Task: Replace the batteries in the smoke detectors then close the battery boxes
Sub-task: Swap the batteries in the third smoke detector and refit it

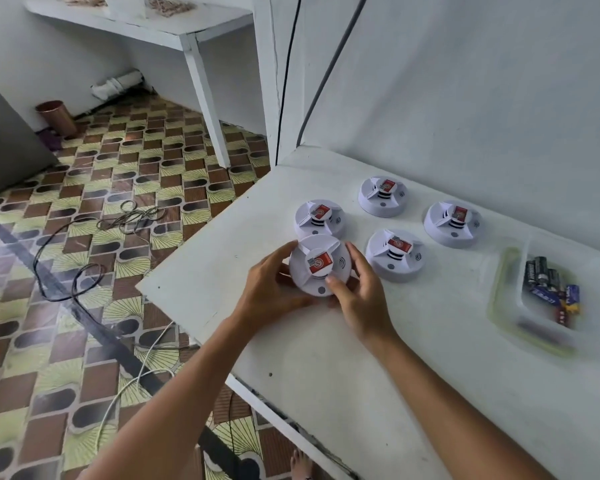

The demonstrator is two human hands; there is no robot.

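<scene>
A white round smoke detector (pixel 317 271) with a red sticker on top is held just above the white table (pixel 326 358), near its left corner. My left hand (pixel 271 289) grips its left rim and my right hand (pixel 357 292) grips its right rim, thumb on the front edge. Several more identical detectors lie face up behind and to the right: one (pixel 317 218) just behind the held one, another (pixel 394 254) to its right, and further back a third (pixel 381 195). A clear plastic container (pixel 506 289) at the right holds several batteries (pixel 548 289).
The table stands against a white wall (pixel 465 98). Its left edge drops to a patterned floor (pixel 84 237) with loose cables (pixel 66 271). Another white table (pixel 194 81) stands behind. A bare foot (pixel 300 465) shows below the table's front edge.
</scene>
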